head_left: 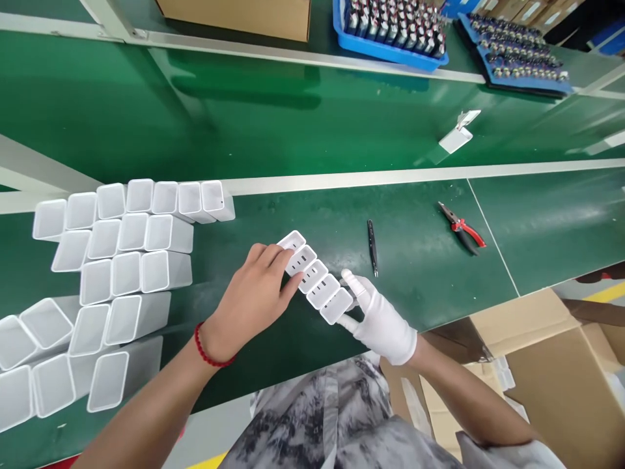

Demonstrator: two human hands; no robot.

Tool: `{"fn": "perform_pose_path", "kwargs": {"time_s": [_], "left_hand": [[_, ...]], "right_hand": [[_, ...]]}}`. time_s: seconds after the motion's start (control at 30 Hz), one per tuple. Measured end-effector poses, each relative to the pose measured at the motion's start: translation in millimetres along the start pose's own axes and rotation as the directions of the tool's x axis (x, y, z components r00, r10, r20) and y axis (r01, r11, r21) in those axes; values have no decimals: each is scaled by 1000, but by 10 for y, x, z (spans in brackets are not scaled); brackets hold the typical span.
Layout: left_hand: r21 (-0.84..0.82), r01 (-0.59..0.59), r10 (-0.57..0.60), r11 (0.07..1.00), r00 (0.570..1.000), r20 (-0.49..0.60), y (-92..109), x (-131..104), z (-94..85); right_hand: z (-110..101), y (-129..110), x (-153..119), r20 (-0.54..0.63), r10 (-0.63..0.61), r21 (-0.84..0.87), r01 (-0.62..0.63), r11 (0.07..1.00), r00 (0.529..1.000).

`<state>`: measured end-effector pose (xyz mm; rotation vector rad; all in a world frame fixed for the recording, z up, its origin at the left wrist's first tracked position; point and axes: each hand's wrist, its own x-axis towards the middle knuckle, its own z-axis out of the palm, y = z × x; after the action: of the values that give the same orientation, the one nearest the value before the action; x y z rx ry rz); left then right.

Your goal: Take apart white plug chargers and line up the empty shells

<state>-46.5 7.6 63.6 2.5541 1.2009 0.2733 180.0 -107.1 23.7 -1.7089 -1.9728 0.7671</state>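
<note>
A slanting row of several white plastic cases (pixel 313 276) stands on the green bench in front of me, their open tops facing up with small dark slots inside. My left hand (pixel 258 286), bare with a red bracelet at the wrist, has its fingers closed over the far left end of the row. At the near right end, my right hand (pixel 383 322), in a white glove, holds the row between thumb and fingers. Parts of the cases under my left fingers are hidden. Black tweezers (pixel 372 247) lie a little beyond my right hand.
Rows of similar white cases (pixel 129 273) stand at the left. Red-and-black pliers (pixel 463 229) lie at the right. On the shelf above are a blue tray (pixel 390 57) of small parts and a cardboard box (pixel 239 16). An open carton (pixel 551 365) stands below right.
</note>
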Motion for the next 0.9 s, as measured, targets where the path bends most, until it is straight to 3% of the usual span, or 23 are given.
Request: {"fn": "perform_pose_path", "kwargs": {"time_s": [0.1, 0.23, 0.47, 0.53, 0.6, 0.67, 0.73, 0.77, 0.83, 0.87, 0.9], "left_hand": [[0, 7, -7, 1000, 1000, 13, 3, 22, -13], [-24, -24, 25, 999, 999, 28, -22, 87, -50], [-205, -231, 269, 951, 946, 181, -201, 481, -128], [-252, -267, 313, 930, 936, 162, -255, 542, -187], [-278, -289, 316, 916, 947, 56, -283, 472, -303], [-285, -213, 184, 935, 975, -124, -247, 229, -443], [-329, 42, -128, 944, 961, -246, -115, -166, -515], [-383, 200, -281, 902, 945, -167, -19, -396, -491], [-501, 421, -357, 756, 907, 223, 186, -834, -280], [-552, 509, -379, 660, 860, 340, 273, -1005, -105], [-606, 580, -455, 544, 811, 367, 341, -1124, 95]], "right_hand": [[11, 41, -18, -21, -8, 57, 9, 998, 1000], [53, 15, 4, -54, -23, -11, 22, 1000, 998], [385, -455, 203, 3, -27, -250, 27, 968, 1000], [313, -523, 237, 15, -38, -257, 40, 966, 999], [106, -464, 302, -53, -71, -197, 59, 979, 996], [-157, -292, 454, -189, -129, -134, 105, 985, 974], [-375, -88, 699, -265, -191, -107, 168, 980, 945], [-447, -5, 839, -256, -211, -102, 190, 976, 943], [-513, 87, 1114, -162, -230, -100, 216, 971, 960], [-512, 97, 1237, -90, -236, -100, 227, 969, 968], [-494, 91, 1346, -10, -243, -99, 241, 965, 970]]}}
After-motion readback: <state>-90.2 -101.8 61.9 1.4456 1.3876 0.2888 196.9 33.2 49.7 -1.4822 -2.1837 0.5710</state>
